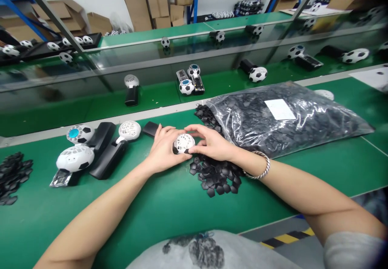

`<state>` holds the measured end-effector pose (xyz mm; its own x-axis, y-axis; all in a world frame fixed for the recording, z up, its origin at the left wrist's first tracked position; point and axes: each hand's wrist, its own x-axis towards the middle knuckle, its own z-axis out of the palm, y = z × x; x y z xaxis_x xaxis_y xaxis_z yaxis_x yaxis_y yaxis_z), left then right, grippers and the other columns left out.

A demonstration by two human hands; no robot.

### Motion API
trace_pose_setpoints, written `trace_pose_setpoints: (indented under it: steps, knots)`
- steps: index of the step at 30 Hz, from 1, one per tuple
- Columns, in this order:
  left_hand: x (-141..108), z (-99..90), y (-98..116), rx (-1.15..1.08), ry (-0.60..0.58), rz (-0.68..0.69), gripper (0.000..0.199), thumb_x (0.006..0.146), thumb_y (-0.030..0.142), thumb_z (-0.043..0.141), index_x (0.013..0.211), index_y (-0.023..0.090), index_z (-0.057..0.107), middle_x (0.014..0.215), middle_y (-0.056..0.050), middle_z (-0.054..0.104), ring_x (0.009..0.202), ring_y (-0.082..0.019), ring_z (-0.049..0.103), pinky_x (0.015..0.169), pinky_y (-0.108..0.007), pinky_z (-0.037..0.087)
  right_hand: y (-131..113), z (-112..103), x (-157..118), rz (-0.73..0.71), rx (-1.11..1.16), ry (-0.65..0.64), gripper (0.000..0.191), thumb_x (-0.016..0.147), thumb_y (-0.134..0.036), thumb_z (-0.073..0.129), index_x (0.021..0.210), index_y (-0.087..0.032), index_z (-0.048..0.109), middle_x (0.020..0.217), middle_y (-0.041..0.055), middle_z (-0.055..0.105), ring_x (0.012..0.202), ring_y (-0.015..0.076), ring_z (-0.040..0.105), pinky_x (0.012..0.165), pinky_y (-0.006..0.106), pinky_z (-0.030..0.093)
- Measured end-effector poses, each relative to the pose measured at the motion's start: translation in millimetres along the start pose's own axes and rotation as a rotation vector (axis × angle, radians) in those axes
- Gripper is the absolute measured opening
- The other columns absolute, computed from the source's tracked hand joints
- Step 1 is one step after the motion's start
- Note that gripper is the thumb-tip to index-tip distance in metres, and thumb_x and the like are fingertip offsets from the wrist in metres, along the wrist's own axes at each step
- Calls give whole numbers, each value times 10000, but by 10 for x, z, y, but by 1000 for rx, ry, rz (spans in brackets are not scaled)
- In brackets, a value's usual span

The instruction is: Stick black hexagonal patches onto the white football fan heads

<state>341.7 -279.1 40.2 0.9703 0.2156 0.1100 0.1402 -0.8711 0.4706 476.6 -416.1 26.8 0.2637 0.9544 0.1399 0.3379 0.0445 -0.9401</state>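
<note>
Under the grip spreads the green table [136,216]. To the right of the grip, beyond the right wrist, slumps the clear bag [321,119], full of black pieces; it looks soft and slick. The left hand [163,146] and right hand [214,143] both grasp one white ball [185,140], the left cupping its near-left side, the right pinching its right edge between thumb and fingers. A black handle [151,129] pokes out just beyond the left hand; whether it joins the ball is hidden. If it does, weight would likely pull leftward. The ball seems light, stiff, smooth plastic; its open ribs are probably the fragile part, so the solid sides make the safer hold. Smallest, loose black pieces [216,176] lie just below the right hand, thin, probably light and firm, best taken by their edges.
</note>
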Motion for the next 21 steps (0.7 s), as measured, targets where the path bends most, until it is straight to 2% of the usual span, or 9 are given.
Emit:
trace_pose_setpoints:
  steps: [4,9,12,14,18,19,21]
  knots:
    - [-2,-45,-14,-44,-59,21,608,673,488,634,1189,203,483,1185,-71,550,1233,-280,341,1081,-549,50,-1,-9,-17,-28,-64,8,545,700,-255,666,1185,-200,423,1242,125,460,1122,253,494,617,272,558]
    - [16,-64,-4,-53,-25,37,567,667,438,656,1155,188,512,1101,-69,579,1120,-244,448,1089,-512,81,-19,51,-62,-78,-141,1,492,752,-270,619,1197,-189,426,1224,127,462,1085,237,499,538,235,535]
    - [19,-67,-20,-58,-37,84,549,691,430,638,1170,206,490,1104,-56,583,1089,-228,474,1087,-512,96,-36,20,-28,-102,-198,3,477,758,-279,619,1187,-162,448,1207,128,487,1049,219,518,586,250,532]
    - [12,-47,-32,-51,-57,110,578,691,463,633,1182,204,474,1141,-67,568,1119,-239,459,1087,-524,83,-66,-96,33,-81,-261,22,394,766,-265,614,1128,-156,503,1136,106,550,980,195,556,663,274,524]
    - [-5,11,-18,13,26,61,672,624,568,650,1159,197,486,1177,-93,550,1216,-302,368,1080,-562,44,-151,-429,138,1,-627,224,129,816,-207,545,908,-163,624,916,62,630,821,174,583,747,308,464]
    - [-6,9,-11,23,32,51,655,628,562,647,1152,203,491,1175,-89,557,1233,-312,349,1077,-573,32,-161,-482,147,33,-740,226,116,819,-201,540,862,-165,641,883,62,633,812,182,579,738,308,452]
    - [-8,-31,-7,13,-26,56,579,670,484,635,1162,219,485,1187,-76,559,1277,-323,291,1064,-601,4,-152,-508,149,91,-903,129,129,824,-206,536,821,-175,661,848,65,637,820,199,569,710,303,435]
